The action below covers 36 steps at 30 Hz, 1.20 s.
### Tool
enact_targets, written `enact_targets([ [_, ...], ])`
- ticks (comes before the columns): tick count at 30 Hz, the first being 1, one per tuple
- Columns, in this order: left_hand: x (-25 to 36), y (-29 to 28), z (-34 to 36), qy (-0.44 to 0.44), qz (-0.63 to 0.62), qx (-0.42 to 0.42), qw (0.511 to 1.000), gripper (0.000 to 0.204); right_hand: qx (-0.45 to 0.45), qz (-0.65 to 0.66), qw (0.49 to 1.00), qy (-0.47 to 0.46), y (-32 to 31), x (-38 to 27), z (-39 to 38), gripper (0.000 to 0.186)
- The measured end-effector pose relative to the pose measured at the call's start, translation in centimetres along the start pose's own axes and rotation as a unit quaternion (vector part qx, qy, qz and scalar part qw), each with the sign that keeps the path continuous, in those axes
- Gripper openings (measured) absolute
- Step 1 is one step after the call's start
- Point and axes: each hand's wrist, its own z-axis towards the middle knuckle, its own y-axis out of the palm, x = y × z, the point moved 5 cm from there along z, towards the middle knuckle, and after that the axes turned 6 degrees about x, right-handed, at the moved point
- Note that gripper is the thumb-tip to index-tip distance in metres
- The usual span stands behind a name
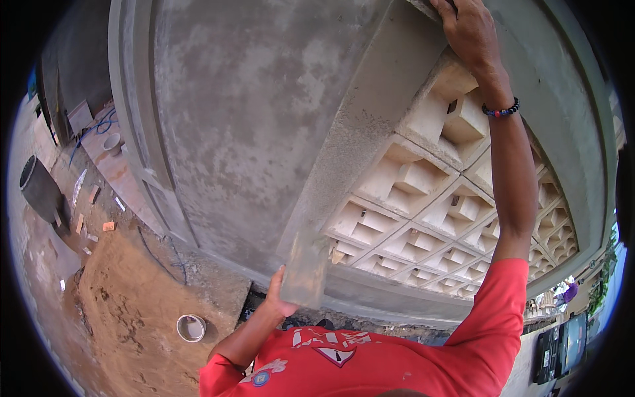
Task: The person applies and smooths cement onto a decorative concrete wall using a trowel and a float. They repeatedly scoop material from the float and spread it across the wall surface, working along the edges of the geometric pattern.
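My left hand (280, 296) is low by the wall, its fingers closed on the side of a flat, grey rectangular board (306, 270). The board's upper end lies against the grey plastered edge strip (344, 155) beside the opening, and its outline is smeared there. Far up at the top of the picture, my right hand (467, 34) reaches over the block screen with curled fingers. A thin grey edge (423, 8) shows by those fingers; what they grip is partly cut off. Pale hollow screen blocks (423, 182) fill the opening under my right arm.
A large grey plastered wall (245, 106) rises to the left of the opening. Sandy soil (126, 298) lies at lower left with a white bucket (191, 327). Farther left stand a dark cylinder (41, 188) and another bucket (112, 143). A dark vehicle (561, 347) is parked at lower right.
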Motion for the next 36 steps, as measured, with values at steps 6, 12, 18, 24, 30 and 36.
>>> enact_targets([
  [6, 0.1, 0.4, -0.5, 0.021, 0.021, 0.051, 0.998, 0.059, -0.154, 0.084, 0.977, -0.118, 4.5, -5.0, -15.3, 0.033],
  [12, 1.4, 1.0, -1.4, 0.036, 0.044, 0.041, 0.998, 0.057, -0.223, 0.181, 0.956, -0.064, 3.5, -6.4, -18.8, 0.030],
  [18, 1.9, 0.5, -1.7, 0.026, 0.047, 0.003, 0.999, 0.056, 0.062, 0.105, 0.993, -0.008, -2.4, 3.0, -2.3, 0.027],
  [24, 1.5, 1.2, -1.8, 0.065, 0.061, 0.039, 0.995, 0.057, 0.049, 0.106, 0.993, 0.016, -2.6, 4.9, 2.6, 0.024],
  [30, 1.4, 1.3, -1.3, 0.072, 0.066, 0.018, 0.995, 0.058, 0.039, -0.007, 0.993, -0.108, 1.9, 3.1, -2.5, 0.030],
  [36, 1.5, 1.3, -1.2, 0.070, 0.042, 0.022, 0.996, 0.059, -0.098, 0.088, 0.986, -0.102, 2.8, -0.8, -7.5, 0.025],
])
